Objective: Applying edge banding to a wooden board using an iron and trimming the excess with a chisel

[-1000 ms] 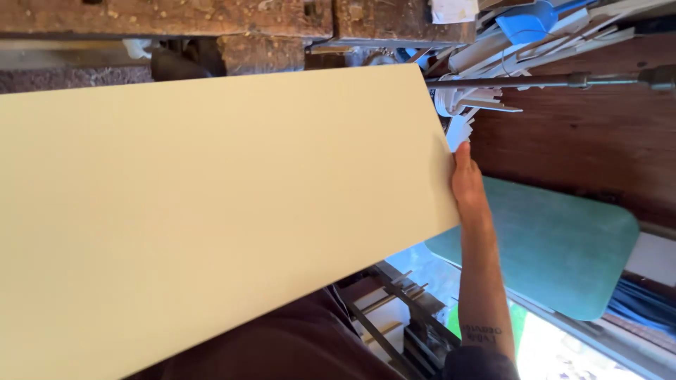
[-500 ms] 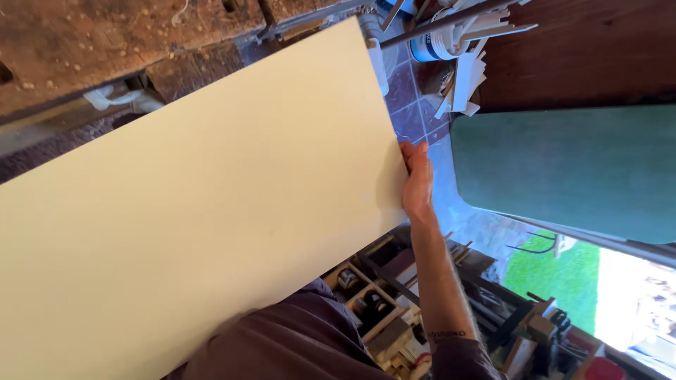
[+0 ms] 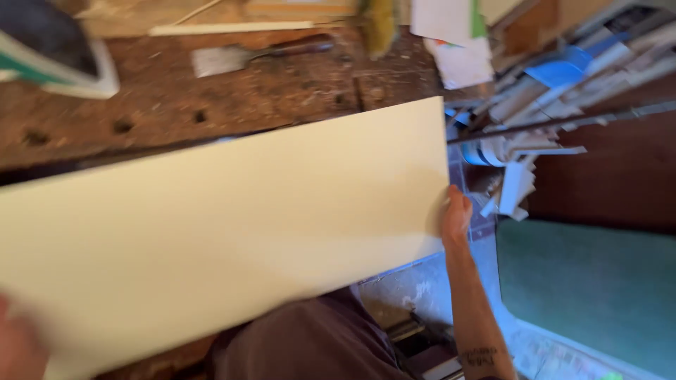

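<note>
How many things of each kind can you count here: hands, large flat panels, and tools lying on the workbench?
Hands: 2, right hand and left hand.
Large flat panels: 2, cream rectangular board and green flat panel.
Tools on the worn wooden workbench: 1, metal-bladed scraper.
Total: 5

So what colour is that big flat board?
Pale cream large flat board, plain and unpatterned, in the head view.

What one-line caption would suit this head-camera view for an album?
Both hands, right hand and left hand, hold a cream board over a worn wooden workbench.
</note>
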